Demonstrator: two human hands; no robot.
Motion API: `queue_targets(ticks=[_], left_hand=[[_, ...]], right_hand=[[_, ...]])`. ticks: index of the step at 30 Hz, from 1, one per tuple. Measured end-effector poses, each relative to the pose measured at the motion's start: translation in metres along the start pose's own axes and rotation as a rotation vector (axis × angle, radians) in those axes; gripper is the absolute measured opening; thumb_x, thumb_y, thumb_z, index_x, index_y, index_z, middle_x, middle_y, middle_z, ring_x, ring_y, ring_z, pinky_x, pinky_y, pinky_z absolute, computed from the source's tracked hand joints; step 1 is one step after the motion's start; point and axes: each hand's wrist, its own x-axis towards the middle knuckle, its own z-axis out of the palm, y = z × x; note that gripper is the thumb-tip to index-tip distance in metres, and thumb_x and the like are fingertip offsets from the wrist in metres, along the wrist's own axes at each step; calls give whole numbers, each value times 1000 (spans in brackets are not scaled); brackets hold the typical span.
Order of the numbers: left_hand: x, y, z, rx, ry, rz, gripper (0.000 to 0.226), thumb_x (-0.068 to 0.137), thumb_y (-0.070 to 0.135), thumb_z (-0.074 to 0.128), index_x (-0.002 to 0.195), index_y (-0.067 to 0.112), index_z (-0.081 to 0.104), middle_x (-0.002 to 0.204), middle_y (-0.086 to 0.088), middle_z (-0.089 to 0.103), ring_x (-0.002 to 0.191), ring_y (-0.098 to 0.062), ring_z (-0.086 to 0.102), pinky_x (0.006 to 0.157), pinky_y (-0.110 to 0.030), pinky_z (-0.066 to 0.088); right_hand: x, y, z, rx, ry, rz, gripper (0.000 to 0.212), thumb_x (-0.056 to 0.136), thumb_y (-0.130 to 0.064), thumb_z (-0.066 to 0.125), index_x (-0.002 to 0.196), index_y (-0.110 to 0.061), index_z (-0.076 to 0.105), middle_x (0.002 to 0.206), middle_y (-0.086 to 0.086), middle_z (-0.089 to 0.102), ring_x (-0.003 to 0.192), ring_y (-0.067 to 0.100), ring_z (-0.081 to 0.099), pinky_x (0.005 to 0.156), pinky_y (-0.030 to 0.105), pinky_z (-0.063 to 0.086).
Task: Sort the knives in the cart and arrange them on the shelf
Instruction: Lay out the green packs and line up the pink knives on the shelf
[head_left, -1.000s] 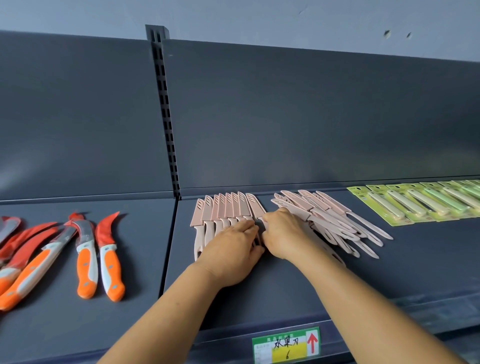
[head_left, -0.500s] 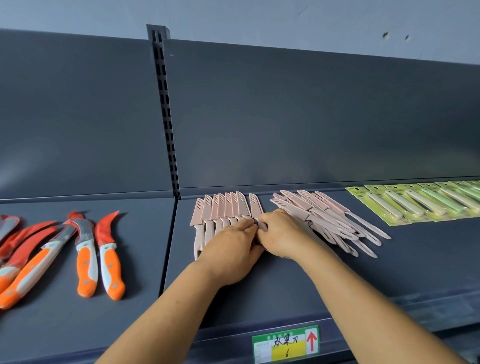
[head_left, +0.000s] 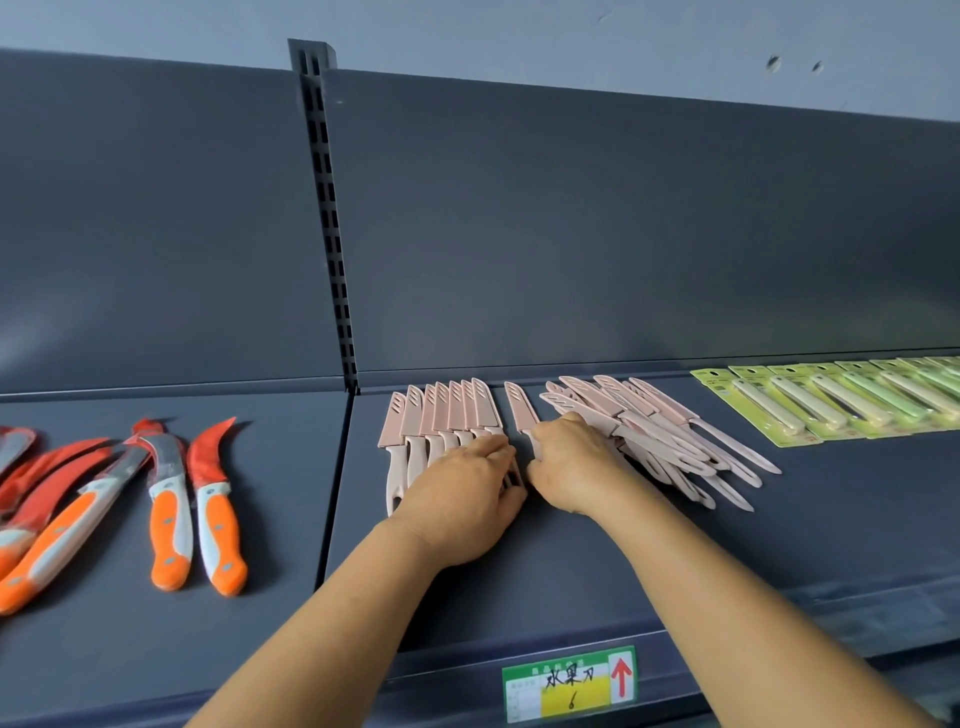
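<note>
Several pink sheathed knives stand in a tight row (head_left: 441, 415) on the dark grey shelf (head_left: 831, 519), blades pointing to the back. My left hand (head_left: 462, 499) lies flat over the handles at the row's right end. One pink knife (head_left: 521, 413) lies just right of the row with a small gap, and my right hand (head_left: 576, 465) grips its handle. A loose pile of pink knives (head_left: 660, 441) fans out to the right of that hand. The cart is out of view.
Orange-handled curved knives (head_left: 171, 499) lie on the left shelf section. Green carded peelers (head_left: 831, 400) line the far right. An upright slotted post (head_left: 327, 218) splits the back panels. A price label (head_left: 569, 683) sits on the front rail.
The pink knife in my right hand has shifted slightly right, so a gap now shows between it and the row. My left hand stays on the row's handles.
</note>
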Motion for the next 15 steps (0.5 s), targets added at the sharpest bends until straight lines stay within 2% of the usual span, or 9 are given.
queue_targets(ticks=[3, 5, 6, 8, 12, 15], left_hand=[[-1, 1, -1, -6, -9, -11, 46, 96, 37, 42, 138, 16, 46, 150, 5, 34, 128, -23, 43, 103, -26, 32], [-1, 1, -1, -4, -2, -12, 42, 96, 36, 42, 133, 17, 49, 147, 6, 38, 122, -23, 46, 99, -26, 33], [-1, 1, -1, -5, 4, -9, 39, 95, 35, 42, 128, 17, 51, 143, 6, 41, 118, -23, 48, 95, -26, 34], [-1, 1, -2, -19, 9, -3, 32, 95, 34, 43, 120, 17, 54, 135, 7, 46, 111, -22, 50, 91, -27, 35], [-1, 2, -2, -42, 18, 13, 34, 94, 31, 43, 125, 19, 53, 135, 9, 47, 110, -20, 49, 91, -25, 34], [-3, 3, -5, -48, 23, 24, 37, 95, 31, 43, 130, 21, 51, 139, 9, 45, 115, -19, 48, 94, -23, 32]], right_hand=[[0, 1, 1, 23, 34, -4, 22, 89, -12, 49, 109, -14, 59, 124, 12, 48, 109, 32, 53, 75, 30, 40], [-1, 0, 0, 81, 59, -14, 7, 88, -14, 49, 86, -19, 53, 109, 11, 51, 93, 32, 54, 61, 24, 36], [-1, 0, 0, 105, 70, -26, 10, 88, -15, 49, 78, -19, 49, 99, 9, 51, 82, 30, 50, 52, 24, 30], [-2, -2, 0, 120, 76, -48, 10, 87, -16, 50, 77, -17, 49, 89, 5, 49, 73, 25, 43, 44, 24, 21], [-4, -6, 1, 158, 50, -86, 23, 87, -17, 49, 66, -21, 42, 96, 4, 45, 75, 24, 42, 46, 24, 24], [-2, -7, 3, 200, 19, -111, 14, 91, -19, 46, 82, -17, 57, 109, 7, 48, 81, 25, 47, 63, 24, 35]])
